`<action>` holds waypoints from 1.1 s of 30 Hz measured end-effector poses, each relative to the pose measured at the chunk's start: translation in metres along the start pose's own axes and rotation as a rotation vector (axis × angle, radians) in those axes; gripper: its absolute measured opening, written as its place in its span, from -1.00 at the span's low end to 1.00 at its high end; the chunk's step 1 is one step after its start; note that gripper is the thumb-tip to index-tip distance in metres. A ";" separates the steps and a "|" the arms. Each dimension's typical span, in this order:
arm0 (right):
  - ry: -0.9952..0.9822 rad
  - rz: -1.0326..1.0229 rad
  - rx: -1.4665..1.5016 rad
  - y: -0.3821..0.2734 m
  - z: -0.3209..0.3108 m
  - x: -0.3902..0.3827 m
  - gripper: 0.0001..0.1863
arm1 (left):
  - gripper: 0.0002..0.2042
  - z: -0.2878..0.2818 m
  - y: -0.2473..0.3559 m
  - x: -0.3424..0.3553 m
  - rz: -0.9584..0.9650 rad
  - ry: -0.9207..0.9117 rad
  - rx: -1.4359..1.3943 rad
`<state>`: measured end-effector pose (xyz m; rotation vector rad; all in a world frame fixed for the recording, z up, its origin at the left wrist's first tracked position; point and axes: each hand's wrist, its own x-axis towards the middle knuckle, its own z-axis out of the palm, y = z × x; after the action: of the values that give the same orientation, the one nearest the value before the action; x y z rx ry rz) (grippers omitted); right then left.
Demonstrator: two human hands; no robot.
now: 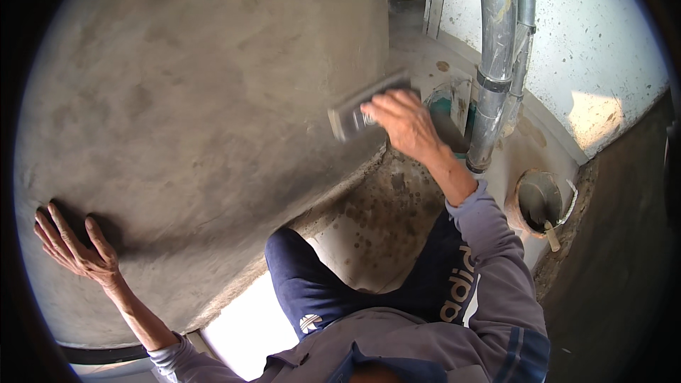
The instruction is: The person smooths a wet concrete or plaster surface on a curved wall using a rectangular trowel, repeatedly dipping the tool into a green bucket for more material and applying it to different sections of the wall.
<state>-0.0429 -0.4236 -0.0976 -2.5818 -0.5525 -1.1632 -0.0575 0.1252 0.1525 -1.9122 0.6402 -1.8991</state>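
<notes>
A grey-brown plastered wall (213, 64) fills the left and upper part of the view, with darker damp-looking patches. My left hand (79, 247) is at the wall's far left, fingers spread, palm toward its surface. My right hand (408, 122) grips a flat rectangular plastering trowel (346, 117) near the wall's right edge. The trowel is blurred by motion, and its handle is mostly hidden under my fingers. Whether the blade touches the plaster, I cannot tell.
Grey vertical pipes (496, 50) stand right of my right hand. Behind them is a container with green inside (441, 105). A bucket (516, 216) with a rope handle and a tool in it sits at the right. A spattered white panel (596, 21) stands beyond.
</notes>
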 end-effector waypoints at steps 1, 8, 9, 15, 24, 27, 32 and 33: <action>-0.123 -0.017 0.010 -0.006 0.001 -0.016 -0.59 | -0.39 0.000 -0.001 0.000 0.007 -0.005 -0.001; 0.199 -0.103 0.043 -0.010 -0.060 0.051 -0.63 | -0.39 0.000 -0.005 -0.001 0.025 0.008 -0.004; 0.242 -0.123 -0.022 -0.004 -0.074 0.079 -0.63 | -0.39 0.001 -0.005 -0.001 0.033 0.008 0.012; 0.295 -0.278 -0.077 0.000 -0.109 0.157 -0.62 | -0.38 0.000 -0.004 0.001 0.043 0.005 -0.010; -0.020 -0.028 0.103 -0.038 -0.017 -0.010 -0.57 | -0.38 0.002 -0.001 -0.003 0.005 0.009 0.004; 0.189 0.214 0.227 -0.060 -0.009 -0.026 -0.56 | -0.38 0.002 -0.002 -0.002 0.008 0.010 -0.003; 0.542 0.356 0.168 -0.059 0.009 0.026 -0.43 | -0.36 0.001 -0.001 -0.002 0.025 -0.012 0.018; 0.620 0.293 0.152 -0.055 0.011 0.036 -0.43 | -0.36 0.000 -0.002 -0.003 0.024 -0.016 0.020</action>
<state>-0.0377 -0.3617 -0.0729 -1.9358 -0.1112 -1.6243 -0.0570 0.1281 0.1509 -1.8976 0.6342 -1.8663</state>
